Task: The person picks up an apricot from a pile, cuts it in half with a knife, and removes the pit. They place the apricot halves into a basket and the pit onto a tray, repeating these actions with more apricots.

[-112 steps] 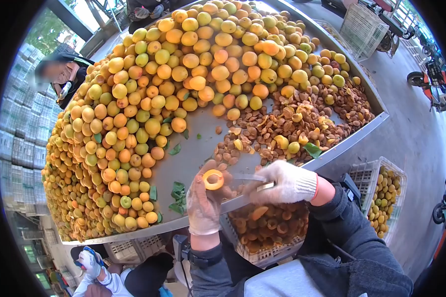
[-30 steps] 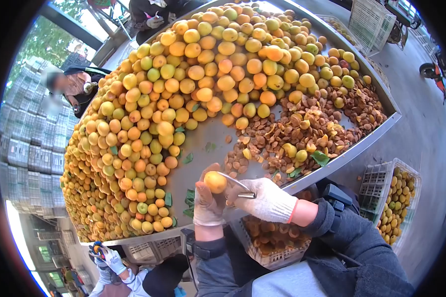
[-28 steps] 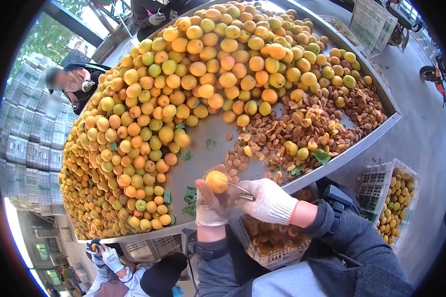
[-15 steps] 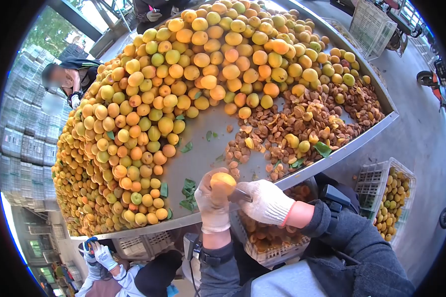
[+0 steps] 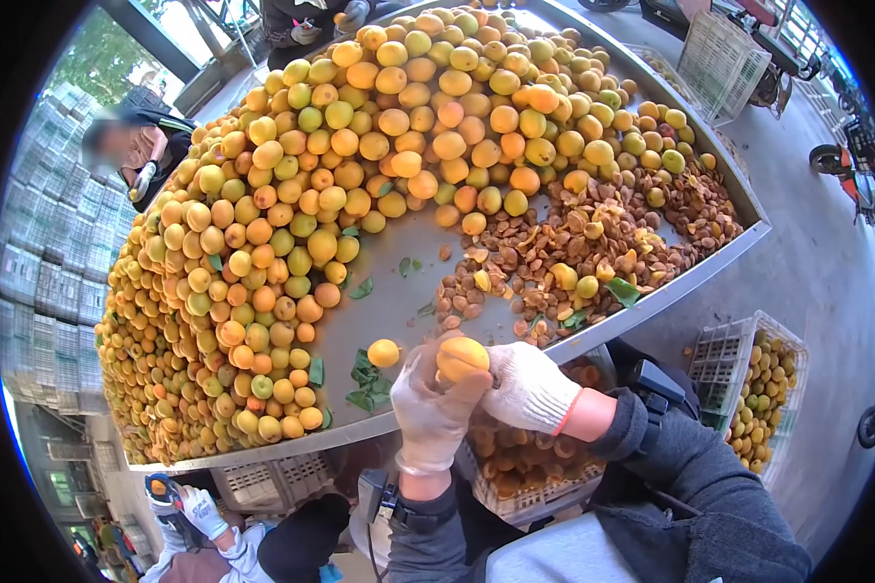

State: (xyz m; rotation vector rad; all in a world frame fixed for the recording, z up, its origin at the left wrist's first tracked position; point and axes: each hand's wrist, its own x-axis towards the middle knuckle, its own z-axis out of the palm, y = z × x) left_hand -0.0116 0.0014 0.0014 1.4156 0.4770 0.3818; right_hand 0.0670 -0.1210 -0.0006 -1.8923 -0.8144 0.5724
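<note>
An apricot [image 5: 463,359] is held by my left hand [image 5: 432,413], gloved in white, with thumb and fingers closed around it. Against the apricot's right side is my right hand [image 5: 532,391], also gloved and curled. The blade of the knife that showed in this hand a moment ago is hidden now. Just left of my left hand, a single apricot [image 5: 384,353] lies on the metal table [image 5: 399,282]. Brown pits and scraps [image 5: 593,243] are heaped beyond my hands to the right. A large pile of whole apricots [image 5: 360,146] covers the far and left side.
Below the table edge, a crate [image 5: 535,476] holds cut apricots. Another crate [image 5: 749,389] of apricots stands on the floor at right. Green leaves [image 5: 367,382] lie near my left hand. Co-workers' gloved hands [image 5: 202,512] show at lower left and around the far side.
The knife blade is no longer visible. My hands have come together around an apricot, with my left hand turned. A loose apricot now lies left of my left hand.
</note>
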